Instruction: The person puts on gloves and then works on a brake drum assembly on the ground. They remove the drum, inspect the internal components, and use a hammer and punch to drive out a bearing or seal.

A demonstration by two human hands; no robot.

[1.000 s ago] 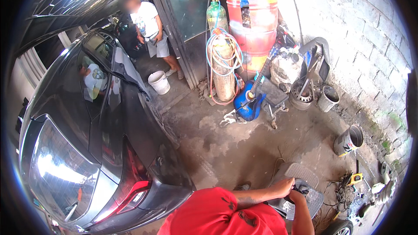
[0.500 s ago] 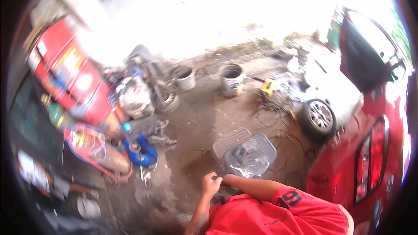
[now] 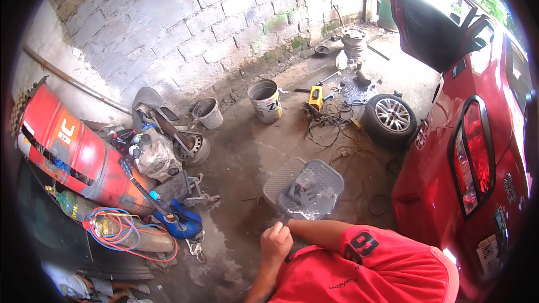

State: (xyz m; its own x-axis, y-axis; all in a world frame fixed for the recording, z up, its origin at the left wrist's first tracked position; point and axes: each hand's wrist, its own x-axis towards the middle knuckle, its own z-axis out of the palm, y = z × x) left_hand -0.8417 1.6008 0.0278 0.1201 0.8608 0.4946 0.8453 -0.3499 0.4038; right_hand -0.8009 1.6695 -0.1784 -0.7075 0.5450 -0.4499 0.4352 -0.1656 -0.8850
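My left hand [image 3: 276, 241] is closed in a fist in front of my body, knuckles up; what it holds, if anything, is hidden. My right forearm [image 3: 320, 232] crosses from the red sleeve toward the left hand, and its wrist end lies close by it. The fingers of my right hand are hidden. Just beyond the hands, two grey car floor mats [image 3: 331, 178] overlap on the concrete floor. Crumpled dark grey material [image 3: 306, 192] lies on the upper mat, partly over clear plastic.
At right stands a red car [image 3: 426, 185], its door [image 3: 426, 28] open. A loose wheel [image 3: 391, 118], tangled cables [image 3: 325, 118], a yellow box [image 3: 315, 97] and two buckets [image 3: 266, 106] lie ahead. At left are a red drum [image 3: 84, 140], a gas cylinder [image 3: 149, 239] and blue equipment [image 3: 182, 221].
The view has turned and steadied, so the floor things sit lower and farther left. My left hand's fist now shows more fully; both arms stay together before my body.
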